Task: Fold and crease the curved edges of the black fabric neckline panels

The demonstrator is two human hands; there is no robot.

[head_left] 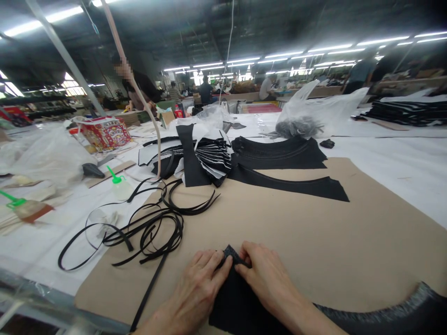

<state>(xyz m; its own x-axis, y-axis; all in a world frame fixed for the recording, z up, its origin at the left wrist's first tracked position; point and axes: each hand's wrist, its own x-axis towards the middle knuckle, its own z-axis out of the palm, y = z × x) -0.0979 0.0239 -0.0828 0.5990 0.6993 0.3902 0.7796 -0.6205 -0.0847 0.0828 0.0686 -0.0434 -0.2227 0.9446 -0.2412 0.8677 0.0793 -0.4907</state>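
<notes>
Both hands work at the pointed end of a black fabric piece (pixel 240 302) lying at the near edge of the brown board. My left hand (pixel 204 279) presses its thumb and fingers on the left side of that end. On the right side, my right hand (pixel 263 267) pinches the edge between thumb and bent fingers. A grey, speckled strip runs along the edge of a black curved part (pixel 394 314) at the lower right; whether it joins the held piece is hidden behind my right forearm. Left of my hands lie loose coils of narrow black strips (pixel 164 232).
The brown board (pixel 314 242) covers the near table. Behind it are black curved panels (pixel 279 153) and a fanned stack (pixel 213 158). Green-capped bottles (pixel 120 186) stand left. A clear plastic bag (pixel 314 111) sits at the back; a hanging cord (pixel 155 121) drops left of centre. People work beyond.
</notes>
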